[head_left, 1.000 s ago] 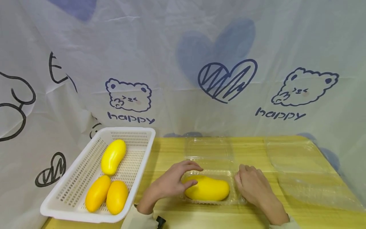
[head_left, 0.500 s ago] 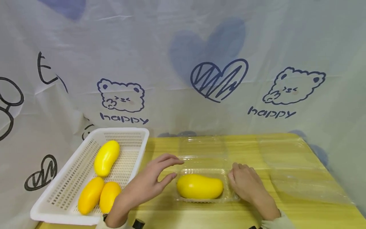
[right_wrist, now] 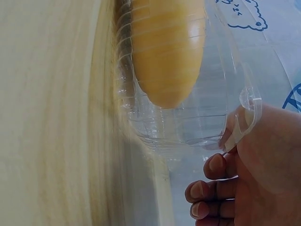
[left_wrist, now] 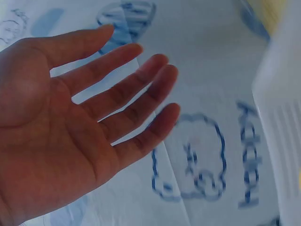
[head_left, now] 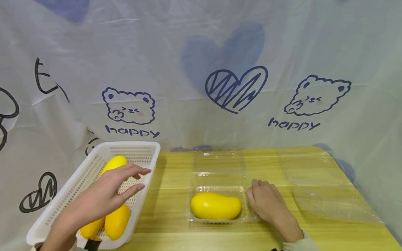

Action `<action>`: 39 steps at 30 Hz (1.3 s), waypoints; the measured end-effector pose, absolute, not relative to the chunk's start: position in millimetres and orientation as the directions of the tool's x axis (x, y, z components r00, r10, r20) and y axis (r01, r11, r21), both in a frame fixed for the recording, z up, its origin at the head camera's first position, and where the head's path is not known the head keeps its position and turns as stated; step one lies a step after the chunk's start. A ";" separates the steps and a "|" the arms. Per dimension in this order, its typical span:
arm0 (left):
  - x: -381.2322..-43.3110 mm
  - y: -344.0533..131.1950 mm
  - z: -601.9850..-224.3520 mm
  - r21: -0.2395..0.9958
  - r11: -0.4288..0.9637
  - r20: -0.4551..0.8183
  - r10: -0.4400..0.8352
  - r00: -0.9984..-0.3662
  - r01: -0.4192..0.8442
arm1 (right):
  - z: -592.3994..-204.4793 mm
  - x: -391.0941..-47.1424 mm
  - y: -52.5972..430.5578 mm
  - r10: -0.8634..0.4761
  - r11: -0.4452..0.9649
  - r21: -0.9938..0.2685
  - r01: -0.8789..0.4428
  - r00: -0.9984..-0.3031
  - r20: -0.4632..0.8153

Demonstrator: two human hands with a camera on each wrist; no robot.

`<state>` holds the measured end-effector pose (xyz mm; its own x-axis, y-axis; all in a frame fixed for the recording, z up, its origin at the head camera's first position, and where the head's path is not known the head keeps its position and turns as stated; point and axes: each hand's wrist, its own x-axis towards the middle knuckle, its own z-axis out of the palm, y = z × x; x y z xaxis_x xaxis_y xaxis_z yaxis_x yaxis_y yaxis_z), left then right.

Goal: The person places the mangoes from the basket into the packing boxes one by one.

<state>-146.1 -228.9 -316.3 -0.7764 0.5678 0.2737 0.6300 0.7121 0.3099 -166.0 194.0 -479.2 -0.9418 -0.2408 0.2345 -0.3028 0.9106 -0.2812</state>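
We find the fingers of the left hand (head_left: 106, 193) apart above the white basket (head_left: 138, 144), and those of the right hand (head_left: 270, 204) pinched on the rim of the clear container (head_left: 220, 221). Inside it we see one yellow mango (head_left: 216, 206), lying parallel to the far edge of the tabletop (head_left: 176, 237). We locate the basket, holding yellow fruits (head_left: 117, 223), at the left edge and clear packaging (head_left: 333, 205) near the right.

Left hand (head_left: 106, 192) moved away from yellow fruit (head_left: 215, 206), now over white basket (head_left: 126, 143).
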 end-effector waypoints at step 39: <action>-218.0 -294.1 -365.8 0.453 0.840 -0.489 0.515 -0.704 0.299 | -480.1 -165.9 193.4 -0.237 0.912 -0.276 -0.303 -0.940 0.247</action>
<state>-218.0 -294.1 -365.8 -0.7039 0.5150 -0.4892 0.2993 0.8397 0.4532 -165.9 193.4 -480.1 -0.9397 -0.2371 0.2465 -0.3026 0.9122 -0.2762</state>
